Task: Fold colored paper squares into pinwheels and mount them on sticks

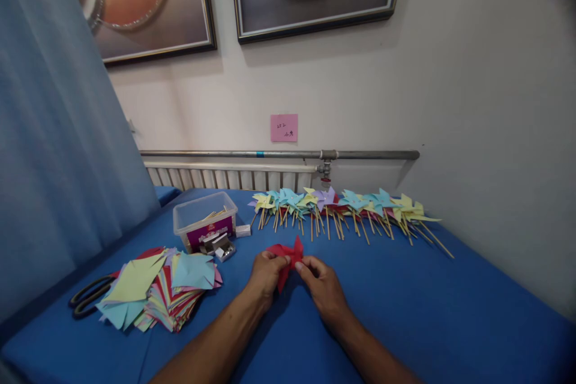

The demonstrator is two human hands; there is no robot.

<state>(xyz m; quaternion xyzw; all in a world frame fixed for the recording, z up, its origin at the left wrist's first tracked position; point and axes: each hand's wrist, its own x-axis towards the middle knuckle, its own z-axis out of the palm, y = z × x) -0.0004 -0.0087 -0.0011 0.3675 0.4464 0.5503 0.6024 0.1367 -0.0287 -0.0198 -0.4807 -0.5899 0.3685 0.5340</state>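
One folded red paper (294,255) is being pinched by both your left hand (264,273) and right hand (323,286), well in from the far edge of the table (405,312); uneven pressure could be tearing its creases or letting the folds spring open. Toward the left edge, paper sheets (157,288) are overlapping the scissors (90,295), so a tug could be scattering them; along the far edge, pinwheels (326,197) are crowding together, risking tangles.

- Between the fingers (281,261), red pinwheel (295,255): creased matt paper.
- Left of them, tub (204,207): translucent plastic — smooth, slightly glossy.
- Beyond them, sticks (328,225): bare wood; pipe (225,154): dull metal.
- Beneath them, tablecloth (405,300): matt blue fabric.
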